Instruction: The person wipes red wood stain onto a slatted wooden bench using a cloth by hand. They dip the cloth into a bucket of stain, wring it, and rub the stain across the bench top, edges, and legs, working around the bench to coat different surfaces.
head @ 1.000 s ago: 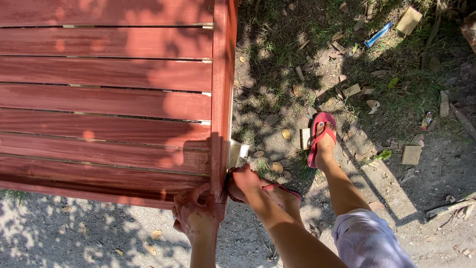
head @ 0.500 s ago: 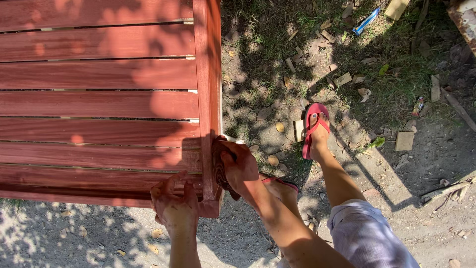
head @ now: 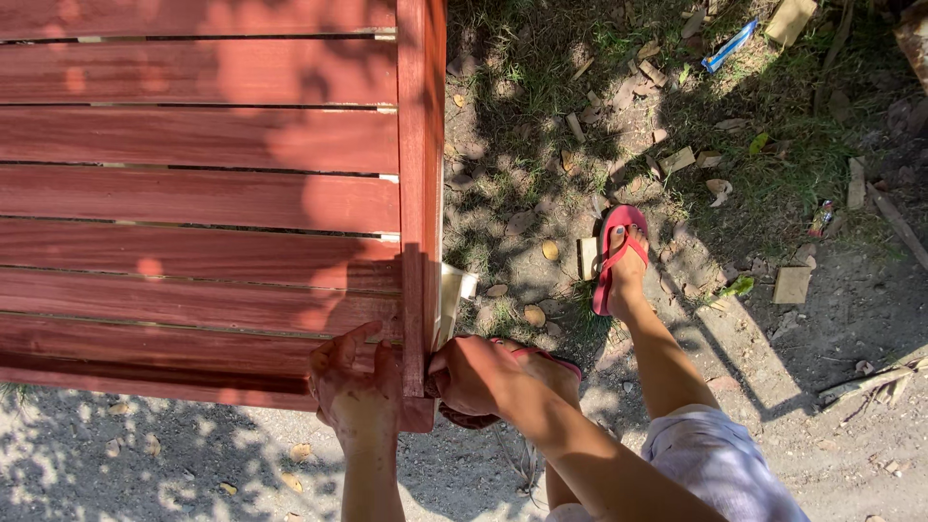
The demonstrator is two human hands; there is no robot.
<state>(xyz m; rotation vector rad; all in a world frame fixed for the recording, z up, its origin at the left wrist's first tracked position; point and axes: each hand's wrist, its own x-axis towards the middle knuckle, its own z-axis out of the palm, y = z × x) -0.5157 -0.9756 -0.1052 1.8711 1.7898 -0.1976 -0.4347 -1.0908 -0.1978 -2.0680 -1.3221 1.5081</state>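
Red-stained slatted wooden panel (head: 203, 193) lying flat over dirt and grass, near corner under both hands; left hand (head: 360, 391) spread flat on the corner slats, fingers open; right hand (head: 474, 375) curled closed against the side rail (head: 422, 145); red flip-flop (head: 614, 256) just right.

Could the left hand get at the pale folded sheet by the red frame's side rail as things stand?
Probably not directly. The left hand rests on the slats near the corner, while the pale sheet sits outside the side rail, which stands between them. The right hand is nearer.
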